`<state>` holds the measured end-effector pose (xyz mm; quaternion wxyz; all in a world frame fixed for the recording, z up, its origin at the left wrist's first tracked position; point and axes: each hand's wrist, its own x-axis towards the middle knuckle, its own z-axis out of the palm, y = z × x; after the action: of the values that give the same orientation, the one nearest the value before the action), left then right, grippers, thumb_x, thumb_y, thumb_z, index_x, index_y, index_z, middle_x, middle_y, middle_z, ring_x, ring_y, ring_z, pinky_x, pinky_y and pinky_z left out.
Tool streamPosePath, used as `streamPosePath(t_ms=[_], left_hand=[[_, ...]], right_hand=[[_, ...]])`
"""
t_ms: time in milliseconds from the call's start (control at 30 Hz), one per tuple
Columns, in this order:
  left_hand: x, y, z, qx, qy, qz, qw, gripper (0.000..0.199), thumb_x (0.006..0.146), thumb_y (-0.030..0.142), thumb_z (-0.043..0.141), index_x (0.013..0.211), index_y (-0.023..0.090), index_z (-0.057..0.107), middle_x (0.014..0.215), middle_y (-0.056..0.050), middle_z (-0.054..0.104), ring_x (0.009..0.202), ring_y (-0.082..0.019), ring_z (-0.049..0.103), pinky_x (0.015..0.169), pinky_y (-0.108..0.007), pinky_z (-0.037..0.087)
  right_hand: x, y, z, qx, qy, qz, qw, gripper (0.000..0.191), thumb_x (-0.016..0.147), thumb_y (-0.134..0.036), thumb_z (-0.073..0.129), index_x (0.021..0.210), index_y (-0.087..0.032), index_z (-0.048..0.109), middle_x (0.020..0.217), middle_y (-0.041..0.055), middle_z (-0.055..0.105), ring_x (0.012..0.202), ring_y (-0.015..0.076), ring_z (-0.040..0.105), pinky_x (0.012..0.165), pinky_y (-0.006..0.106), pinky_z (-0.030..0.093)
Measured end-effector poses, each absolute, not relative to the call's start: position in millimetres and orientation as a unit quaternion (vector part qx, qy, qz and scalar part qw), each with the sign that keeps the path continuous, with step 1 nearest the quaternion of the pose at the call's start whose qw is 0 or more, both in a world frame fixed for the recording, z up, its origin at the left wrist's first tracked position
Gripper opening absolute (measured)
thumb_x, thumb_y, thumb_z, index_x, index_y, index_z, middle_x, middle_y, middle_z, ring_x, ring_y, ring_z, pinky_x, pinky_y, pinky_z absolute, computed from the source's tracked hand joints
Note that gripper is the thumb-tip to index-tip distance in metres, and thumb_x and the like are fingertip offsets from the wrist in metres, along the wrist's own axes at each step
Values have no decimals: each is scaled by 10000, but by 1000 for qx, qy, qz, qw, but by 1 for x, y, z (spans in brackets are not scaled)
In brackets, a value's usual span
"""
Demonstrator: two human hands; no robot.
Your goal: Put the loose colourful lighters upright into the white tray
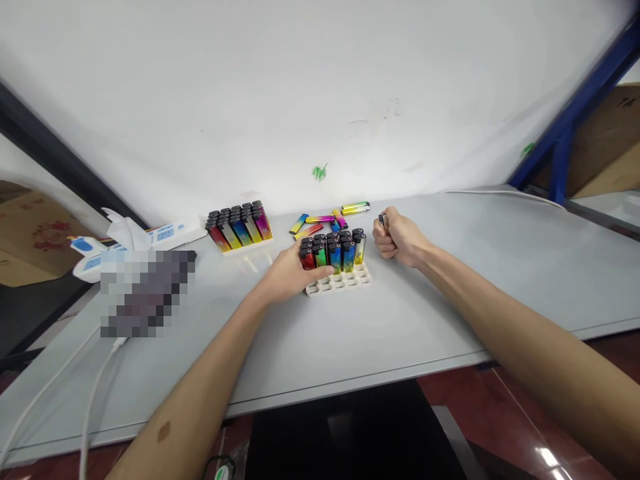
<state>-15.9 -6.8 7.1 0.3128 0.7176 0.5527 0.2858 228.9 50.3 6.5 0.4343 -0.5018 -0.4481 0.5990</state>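
Observation:
My left hand (pixel 290 272) grips the left end of a white lighter tray (pixel 340 288), its thumb across the front of the lighters; its other fingers are mostly hidden. Upright lighters with black tops (pixel 335 255) in red, green, blue and yellow fill the tray's back rows, while front holes show bare. To the right of the tray, my right hand (pixel 397 239) is closed in a fist around a lighter (pixel 383 220), of which only the top end shows. Several loose shiny lighters (pixel 320 219) lie behind the tray.
A second tray packed with upright lighters (pixel 240 227) stands at the back left. Further left are a white power strip (pixel 185 231), a pixelated dark object (pixel 150 293) and white cables (pixel 93 387). A white wall (pixel 300 100) closes off the grey table (pixel 390 340) behind.

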Motion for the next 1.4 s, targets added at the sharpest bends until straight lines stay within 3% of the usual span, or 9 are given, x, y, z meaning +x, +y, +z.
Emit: streamPosePath(t_ms=[233, 333, 400, 467, 533, 700, 933, 1167, 1400], left_hand=[[-17, -6, 5, 716, 557, 283, 312, 627, 740, 466, 786, 1283, 238, 570, 1256, -62, 720, 1130, -286, 690, 972, -436, 554], [-18, -5, 4, 715, 561, 280, 310, 648, 734, 482, 790, 1289, 231, 567, 1267, -66, 715, 1144, -289, 681, 973, -431, 554], [-19, -5, 4, 716, 558, 280, 312, 660, 740, 488, 785, 1304, 229, 559, 1271, -65, 714, 1143, -285, 681, 974, -424, 554], [-19, -5, 4, 719, 553, 279, 314, 658, 748, 490, 778, 1313, 234, 556, 1271, -58, 716, 1136, -279, 685, 976, -417, 553], [-19, -5, 5, 726, 548, 278, 309, 643, 753, 487, 773, 1308, 241, 561, 1278, -50, 714, 1145, -275, 681, 984, -409, 549], [-19, -6, 6, 729, 554, 270, 298, 625, 748, 484, 773, 1289, 239, 576, 1276, -48, 710, 1166, -284, 668, 1002, -420, 542], [-18, -5, 5, 723, 549, 283, 310, 657, 740, 472, 787, 1306, 227, 558, 1276, -65, 706, 1160, -288, 669, 1013, -429, 536], [-19, -5, 4, 736, 539, 285, 293, 630, 757, 454, 772, 1305, 239, 547, 1270, -50, 709, 1152, -284, 672, 981, -425, 540], [-18, -6, 5, 730, 547, 279, 299, 635, 742, 454, 786, 1299, 238, 570, 1279, -53, 709, 1166, -294, 667, 992, -426, 541]], right_hand=[[228, 50, 4, -512, -441, 586, 448, 493, 954, -590, 364, 610, -238, 325, 499, -61, 212, 417, 92, 155, 395, 239, 124], [228, 49, 5, -498, -453, 571, 469, 543, 966, -653, 361, 662, -218, 474, 578, -19, 361, 466, 114, 327, 418, 251, 278], [232, 47, 8, -466, -491, 565, 471, 503, 929, -662, 502, 730, -204, 560, 697, 19, 489, 593, 137, 474, 534, 270, 418], [240, 47, 12, -430, -558, 557, 439, 454, 857, -628, 666, 740, -196, 590, 796, 35, 558, 726, 156, 536, 671, 286, 465], [251, 47, 17, -408, -615, 543, 400, 443, 822, -598, 730, 710, -192, 592, 807, 25, 567, 764, 153, 523, 715, 287, 447], [275, 47, 22, -398, -632, 538, 391, 432, 805, -592, 751, 711, -185, 640, 685, -16, 510, 630, 112, 430, 625, 276, 395], [266, 34, 25, -408, -684, 505, 333, 406, 760, -576, 789, 752, -180, 700, 730, 28, 647, 663, 128, 543, 634, 280, 446], [247, 24, 31, -443, -709, 453, 310, 393, 640, -507, 871, 698, -180, 661, 687, 10, 635, 621, 120, 538, 571, 274, 420], [255, 29, 26, -456, -730, 410, 302, 360, 675, -497, 858, 729, -184, 690, 689, 14, 639, 640, 128, 535, 573, 281, 391]])
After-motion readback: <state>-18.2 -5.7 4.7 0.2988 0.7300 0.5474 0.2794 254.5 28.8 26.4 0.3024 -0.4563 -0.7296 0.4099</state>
